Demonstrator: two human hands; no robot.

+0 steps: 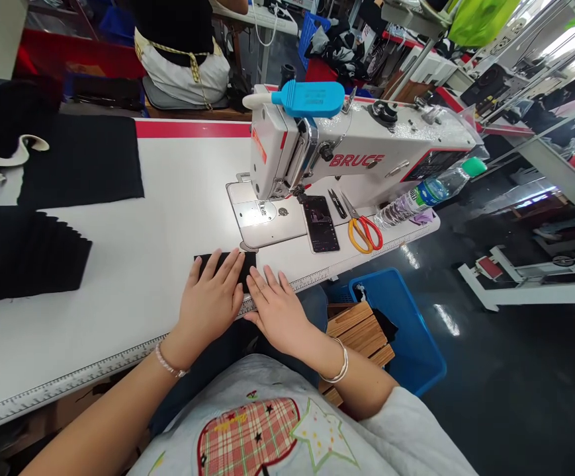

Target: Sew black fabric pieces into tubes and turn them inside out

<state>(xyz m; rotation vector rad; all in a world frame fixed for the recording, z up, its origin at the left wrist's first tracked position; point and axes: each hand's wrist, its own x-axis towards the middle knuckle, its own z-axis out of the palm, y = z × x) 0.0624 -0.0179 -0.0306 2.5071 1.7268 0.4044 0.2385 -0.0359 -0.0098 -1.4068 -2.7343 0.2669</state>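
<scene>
A small piece of black fabric point(248, 262) lies at the front edge of the white sewing table, partly hidden under my hands. My left hand point(211, 291) rests flat on it, fingers stretched out and pointing away from me. Beside it, my right hand point(276, 305) lies with its fingers extended, the fingertips at the fabric's right edge. Just beyond them is the metal bed plate point(267, 228) of a white sewing machine point(356, 142). A phone point(321, 223) lies on the table to the right of the needle area.
Stacked black fabric pieces point(24, 254) and a larger black cloth point(83, 162) cover the table's left. Near the machine are black thread snips point(337, 203), scissors point(365, 233) and a plastic bottle point(423, 195). A blue bin point(411, 337) stands at right. Another person point(180, 59) sits beyond the table.
</scene>
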